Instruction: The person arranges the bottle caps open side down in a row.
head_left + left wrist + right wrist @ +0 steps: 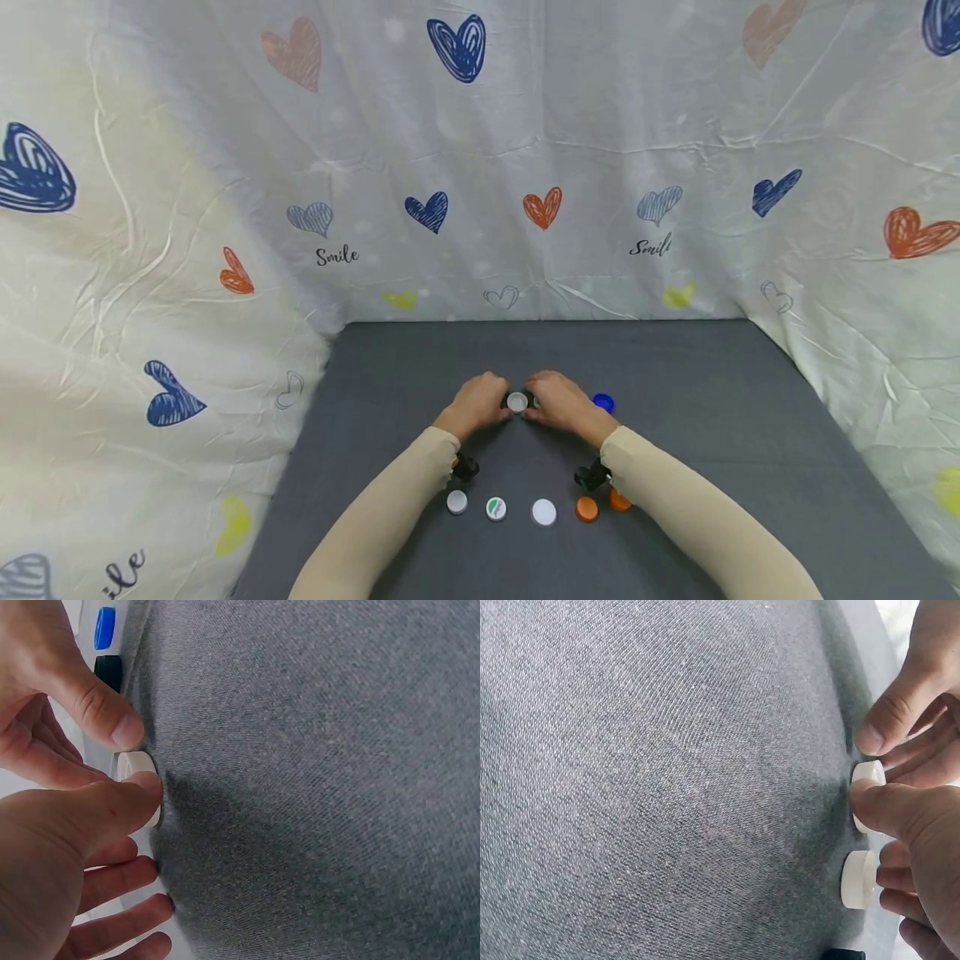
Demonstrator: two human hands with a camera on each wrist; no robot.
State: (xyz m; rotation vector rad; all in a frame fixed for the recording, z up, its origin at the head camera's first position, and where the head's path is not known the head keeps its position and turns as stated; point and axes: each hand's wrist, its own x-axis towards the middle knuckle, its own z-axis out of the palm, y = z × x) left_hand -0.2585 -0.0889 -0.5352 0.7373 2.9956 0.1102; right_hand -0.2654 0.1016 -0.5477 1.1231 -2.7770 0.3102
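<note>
White round plastic cap point(517, 402) is sitting between two bare hands over the middle of a grey woven cloth point(420, 358). The left hand point(478, 403) is pinching the cap from its left side; its thumb is pressing the near face, and its outer fingers are fanning apart. The right hand point(561, 403) is pinching from the other side, its thumb likewise bearing on the near face; the index fingertips are largely hidden behind the cap. Whether the cap is touching the cloth cannot be confirmed.

A second white round cap point(859, 880) is lying just beside it, by the right hand's curled fingers. A black round cap point(108, 672) and a bright blue round cap point(603, 403) are lying farther right.

Nearer the person, five caps are forming a row: a small white cap point(457, 502), a white cap with a green mark point(496, 509), a larger plain white cap point(543, 512) and two orange round caps point(587, 509). The right sleeve point(690, 500) is partly covering the outermost orange one.
</note>
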